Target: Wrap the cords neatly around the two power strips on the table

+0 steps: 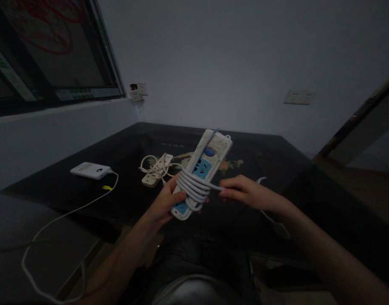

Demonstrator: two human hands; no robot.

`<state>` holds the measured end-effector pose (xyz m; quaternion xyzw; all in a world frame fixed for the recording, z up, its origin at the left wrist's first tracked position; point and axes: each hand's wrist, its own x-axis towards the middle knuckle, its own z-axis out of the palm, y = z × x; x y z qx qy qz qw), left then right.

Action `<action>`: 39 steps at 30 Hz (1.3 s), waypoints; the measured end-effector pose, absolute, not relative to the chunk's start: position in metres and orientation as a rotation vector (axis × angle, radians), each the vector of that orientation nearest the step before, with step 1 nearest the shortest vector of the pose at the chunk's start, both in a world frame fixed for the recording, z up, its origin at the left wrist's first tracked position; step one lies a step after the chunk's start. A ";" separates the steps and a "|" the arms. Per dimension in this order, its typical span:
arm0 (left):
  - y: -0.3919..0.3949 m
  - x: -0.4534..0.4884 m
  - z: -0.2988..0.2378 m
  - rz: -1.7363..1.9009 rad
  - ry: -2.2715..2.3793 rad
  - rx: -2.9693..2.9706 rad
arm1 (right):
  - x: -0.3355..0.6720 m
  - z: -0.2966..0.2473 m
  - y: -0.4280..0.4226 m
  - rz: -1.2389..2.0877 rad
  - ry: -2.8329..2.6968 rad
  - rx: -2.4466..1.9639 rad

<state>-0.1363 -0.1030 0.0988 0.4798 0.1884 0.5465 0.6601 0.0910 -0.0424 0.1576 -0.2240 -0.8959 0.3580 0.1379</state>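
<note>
A white power strip (218, 146) with blue sockets and a blue oval switch is held tilted above the dark table. Several turns of its white cord (194, 188) are wrapped around the lower half. My left hand (169, 199) grips the strip's lower end, thumb resting by the coils. Off to the right, my right hand (240, 190) pinches the cord between thumb and fingers, drawn out from the coils. Beyond that hand the cord runs down toward a white plug (281, 230) near the table's right front, partly hidden by my forearm.
Behind my left hand, a second power strip (150, 178) lies on the table (124, 144) with its cord loosely tangled on top. A white power bank-like device (91, 170) sits at the left, its cable hanging over the edge. Wall sockets (299, 97) are at the back.
</note>
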 end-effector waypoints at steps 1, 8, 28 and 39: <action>-0.102 -0.138 0.098 1.211 0.424 1.114 | 0.091 0.156 -0.038 1.165 -2.615 -0.611; -0.099 -0.157 0.119 1.066 0.610 1.633 | 0.097 0.149 -0.010 1.392 -2.752 -0.691; -0.103 -0.143 0.116 0.736 1.171 2.356 | 0.045 0.191 -0.038 -0.027 -2.784 -1.315; -0.080 -0.143 0.090 0.992 1.115 2.136 | 0.037 0.216 -0.081 0.014 -2.841 -1.303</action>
